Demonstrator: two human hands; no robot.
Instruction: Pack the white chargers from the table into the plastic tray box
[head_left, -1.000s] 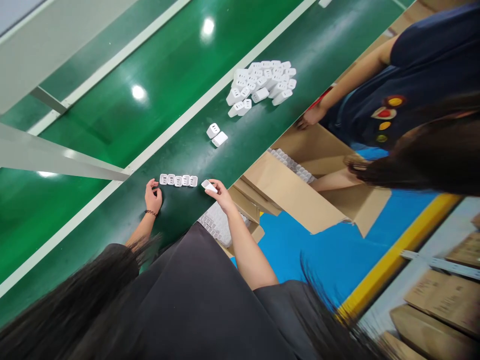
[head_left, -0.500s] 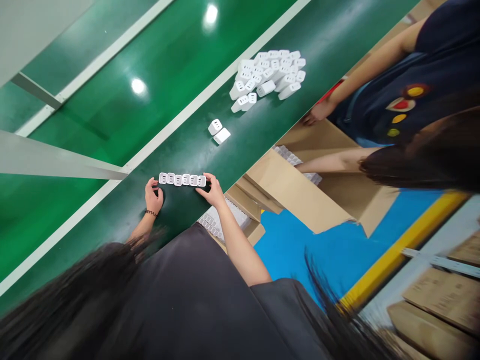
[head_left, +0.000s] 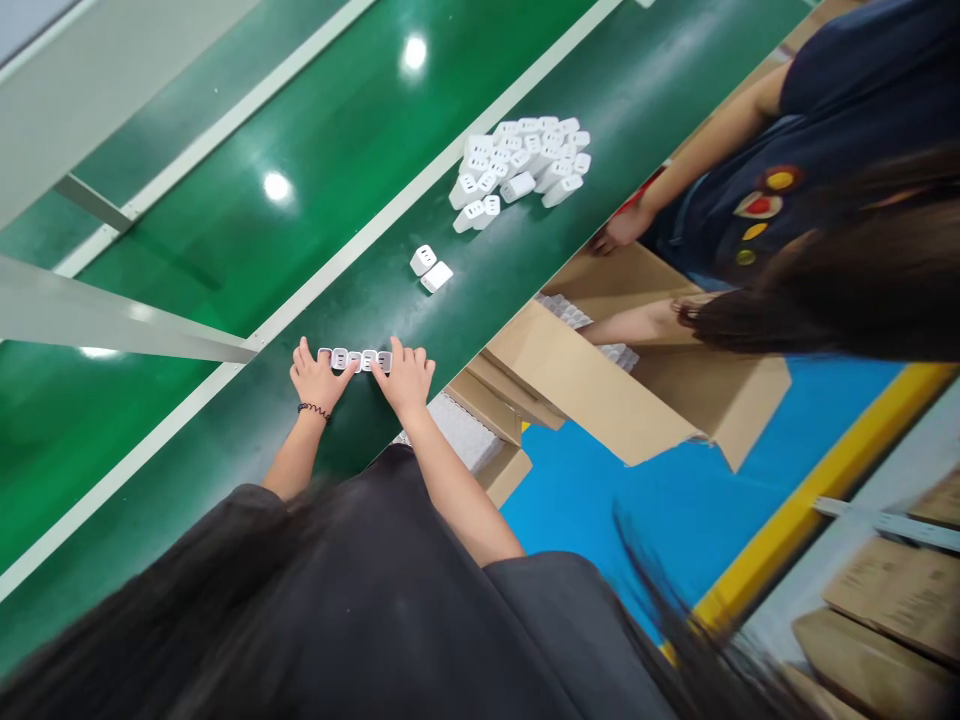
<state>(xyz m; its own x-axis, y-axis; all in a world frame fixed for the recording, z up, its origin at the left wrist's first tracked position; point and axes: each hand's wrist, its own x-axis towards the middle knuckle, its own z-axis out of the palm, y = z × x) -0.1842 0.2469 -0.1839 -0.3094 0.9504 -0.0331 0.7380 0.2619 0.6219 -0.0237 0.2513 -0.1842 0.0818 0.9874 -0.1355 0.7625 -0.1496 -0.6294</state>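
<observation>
Squeezing a row of white blocks (head_left: pixel 355 361) on the green bench (head_left: pixel 360 310), both hands grip it: the left hand (head_left: pixel 319 380) (a coiled black band (head_left: pixel 313 409) circles its wrist) at the 9 o'clock end, the right hand (head_left: pixel 406 379) at the 3 o'clock end. At least 5 blocks show, though fingers may hide more. From the row, 2 loose blocks (head_left: pixel 436 277) lie apart at 1 o'clock, a big cluster (head_left: pixel 519 165) beyond them. At 3 o'clock, a co-worker's arm (head_left: pixel 637 323) reaches into an open carton (head_left: pixel 600 385).
</observation>
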